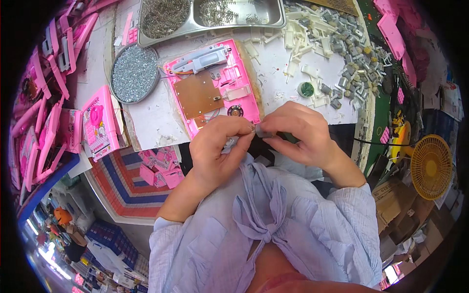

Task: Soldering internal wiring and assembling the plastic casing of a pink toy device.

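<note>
Close to the table's near edge, my left hand (219, 146) and my right hand (299, 134) meet fingertip to fingertip. Between the right thumb and fingers is a small grey piece (260, 131), mostly covered, so its kind is unclear. The left thumb and forefinger are pinched against its side, on something too small to name. Just beyond the hands lies an opened pink plastic toy housing (250, 105). Inside it are a brown circuit board (194, 97), a grey plastic part (205, 59), a round speaker (235, 112) and thin wires.
A metal tray (279, 22) of small springs and a round dish (157, 80) of screws stand beyond. White plastic parts (293, 63) and grey blocks (349, 73) are heaped at right. Pink housings (100, 122) pile up at left. A yellow fan (431, 167) stands at far right.
</note>
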{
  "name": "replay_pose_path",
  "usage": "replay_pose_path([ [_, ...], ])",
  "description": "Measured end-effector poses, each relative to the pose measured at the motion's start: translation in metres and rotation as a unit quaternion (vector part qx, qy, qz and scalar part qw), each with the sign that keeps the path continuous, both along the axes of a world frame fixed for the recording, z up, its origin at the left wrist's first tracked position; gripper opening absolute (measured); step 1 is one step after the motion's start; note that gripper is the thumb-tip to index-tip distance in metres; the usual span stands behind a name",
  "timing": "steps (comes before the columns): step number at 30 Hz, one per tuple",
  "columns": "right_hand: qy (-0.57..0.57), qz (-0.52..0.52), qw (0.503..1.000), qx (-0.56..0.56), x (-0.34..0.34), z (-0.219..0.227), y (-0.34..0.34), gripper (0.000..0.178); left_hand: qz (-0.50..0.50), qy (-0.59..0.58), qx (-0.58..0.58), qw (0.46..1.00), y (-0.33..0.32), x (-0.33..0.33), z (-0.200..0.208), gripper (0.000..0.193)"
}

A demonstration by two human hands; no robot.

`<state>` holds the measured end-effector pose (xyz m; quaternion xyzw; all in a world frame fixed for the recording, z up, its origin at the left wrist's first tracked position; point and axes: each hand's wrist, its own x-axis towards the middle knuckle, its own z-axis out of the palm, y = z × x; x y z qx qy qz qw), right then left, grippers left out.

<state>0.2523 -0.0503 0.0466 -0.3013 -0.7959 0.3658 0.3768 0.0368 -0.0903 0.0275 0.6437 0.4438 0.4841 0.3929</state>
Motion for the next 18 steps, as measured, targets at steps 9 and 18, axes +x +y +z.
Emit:
replay_pose_path([
  [9, -0.024, 0.034, 0.986, 0.159, -0.003, -0.007, 0.005, 0.032, -0.048, 0.025, 0.001, 0.999, 0.008, -0.009, 0.007, 0.021],
  [18, -0.031, 0.027, 0.985, 0.169, -0.001, -0.017, 0.011, 0.033, 0.020, 0.013, -0.008, 1.000, 0.011, -0.018, 0.001, 0.020],
])
